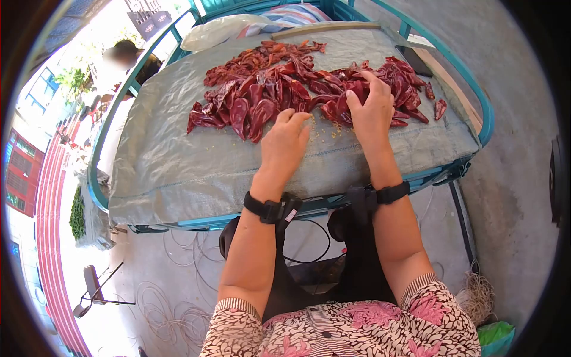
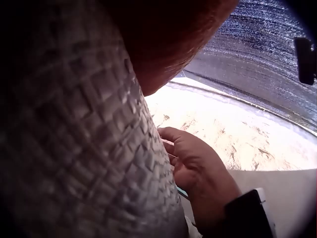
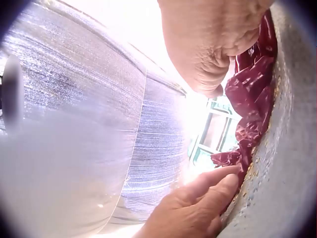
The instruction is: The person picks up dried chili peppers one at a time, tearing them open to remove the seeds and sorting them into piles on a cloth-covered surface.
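Observation:
A loose heap of dried red chilli peppers [image 1: 256, 110] lies on a grey woven sheet [image 1: 178, 172] in the head view. At the heap's near edge is my left hand [image 1: 282, 149], its fingertips beside the peppers. My right hand [image 1: 373, 113] reaches over the right part of the heap, thumb and index finger spread apart among the peppers. In the right wrist view, the left hand [image 3: 190, 208] has fairly straight fingers against the lowest peppers [image 3: 247, 99]. The right hand [image 2: 195, 158] shows partly behind the sheet in the left wrist view. Small yellowish seeds [image 1: 327, 131] lie between the hands.
A teal metal rail [image 1: 476, 83] frames the sheet. A dark flat object [image 1: 414, 59] lies right of the heap, a wooden strip [image 1: 327, 28] behind it. A pale plastic bag [image 1: 217, 33] sits at the back left. Another person [image 1: 140, 62] is beyond the left rail.

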The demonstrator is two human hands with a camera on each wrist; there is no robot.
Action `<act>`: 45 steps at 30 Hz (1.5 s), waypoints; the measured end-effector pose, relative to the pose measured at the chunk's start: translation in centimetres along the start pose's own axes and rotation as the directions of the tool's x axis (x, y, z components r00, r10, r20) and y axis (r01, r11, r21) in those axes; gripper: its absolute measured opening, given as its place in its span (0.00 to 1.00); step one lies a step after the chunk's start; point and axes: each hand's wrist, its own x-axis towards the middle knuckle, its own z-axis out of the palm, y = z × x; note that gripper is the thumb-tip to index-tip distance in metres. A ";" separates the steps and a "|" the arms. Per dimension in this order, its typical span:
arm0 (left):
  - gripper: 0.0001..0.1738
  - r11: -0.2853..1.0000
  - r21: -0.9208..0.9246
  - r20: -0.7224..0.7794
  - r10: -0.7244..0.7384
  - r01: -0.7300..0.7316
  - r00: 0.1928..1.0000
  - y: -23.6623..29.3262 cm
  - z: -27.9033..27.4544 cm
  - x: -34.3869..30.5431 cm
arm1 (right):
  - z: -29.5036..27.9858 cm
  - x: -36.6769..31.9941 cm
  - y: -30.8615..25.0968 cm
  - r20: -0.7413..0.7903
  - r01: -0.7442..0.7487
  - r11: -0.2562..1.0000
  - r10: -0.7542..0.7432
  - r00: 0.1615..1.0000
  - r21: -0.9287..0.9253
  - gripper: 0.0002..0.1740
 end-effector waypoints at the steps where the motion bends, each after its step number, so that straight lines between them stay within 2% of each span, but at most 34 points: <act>1: 0.16 0.998 0.064 0.026 -0.029 0.027 0.999 0.4 0.2 0.1 | 0.1 0.1 0.2 -0.014 0.035 0.999 -0.035 0.999 0.008 0.27; 3: 0.17 0.978 0.192 0.070 -0.095 0.080 0.993 1.2 0.5 0.1 | 0.3 0.0 0.5 -0.037 0.107 0.994 -0.106 0.994 0.024 0.26; 6: 0.18 0.950 0.285 0.107 -0.166 0.130 0.980 1.8 0.9 0.4 | 0.6 -0.5 -0.1 0.065 0.088 0.986 -0.098 0.993 0.145 0.23; 9: 0.15 0.956 0.249 -0.012 -0.158 0.156 0.987 1.1 1.7 0.4 | 0.5 -0.8 -0.7 0.031 0.169 0.981 -0.173 0.984 0.094 0.19; 12: 0.10 0.997 0.002 -0.197 -0.080 0.082 0.977 0.6 1.5 0.5 | -0.1 -0.8 -1.4 -0.028 0.219 0.973 -0.218 0.976 0.068 0.20; 15: 0.06 0.988 -0.156 -0.301 -0.025 -0.023 0.953 1.1 0.8 0.7 | -0.2 -0.4 -1.6 -0.034 0.319 0.917 -0.320 0.947 0.239 0.21; 18: 0.05 0.962 -0.265 -0.228 -0.001 -0.061 0.974 1.1 0.5 0.4 | -0.3 -0.2 -2.5 0.063 0.482 0.819 -0.523 0.850 0.311 0.21; 21: 0.09 0.954 -0.299 -0.119 -0.006 -0.031 0.993 0.9 0.3 0.2 | 0.7 -1.2 -1.5 0.261 0.465 0.812 -0.563 0.784 0.354 0.18; 24: 0.09 0.977 -0.143 -0.415 0.085 -0.158 0.906 0.0 1.0 0.9 | 0.9 -1.2 -1.5 0.181 0.417 0.866 -0.473 0.862 0.276 0.15; 27: 0.13 0.995 0.064 -0.518 -0.033 0.077 0.855 -0.5 0.3 0.8 | 0.5 -0.1 -1.0 0.042 0.393 0.913 -0.400 0.916 0.113 0.16; 28: 0.18 0.961 0.258 -0.517 0.050 0.100 0.855 -0.5 -0.7 0.6 | 0.6 0.2 -0.9 -0.011 0.375 0.926 -0.375 0.927 0.051 0.17; 31: 0.25 0.904 0.347 -0.452 -0.072 0.250 0.889 -0.5 -1.2 0.3 | 1.4 0.4 -1.4 -0.178 0.270 0.953 -0.292 0.940 -0.136 0.23; 34: 0.30 0.881 0.374 -0.367 -0.145 0.288 0.919 -1.2 -1.3 0.4 | 2.5 0.2 -2.1 0.059 0.352 0.936 -0.350 0.935 -0.028 0.28; 37: 0.29 0.896 0.325 -0.388 -0.166 0.303 0.907 -1.9 -1.4 0.4 | 4.3 -1.1 -3.5 0.150 0.451 0.885 -0.433 0.889 -0.118 0.27; 40: 0.26 0.894 0.240 -0.240 -0.324 0.380 0.915 -1.7 -2.1 0.1 | 4.7 -1.2 -4.3 0.247 0.469 0.875 -0.432 0.868 -0.120 0.25; 43: 0.24 0.916 0.165 -0.285 -0.310 0.366 0.907 -2.0 -2.4 0.0 | 4.8 -1.0 -4.5 0.298 0.485 0.870 -0.440 0.847 -0.094 0.22; 45: 0.23 0.956 0.113 -0.419 -0.202 0.271 0.885 -2.1 -2.4 0.1 | 4.8 -0.8 -4.5 0.312 0.492 0.867 -0.446 0.839 -0.085 0.20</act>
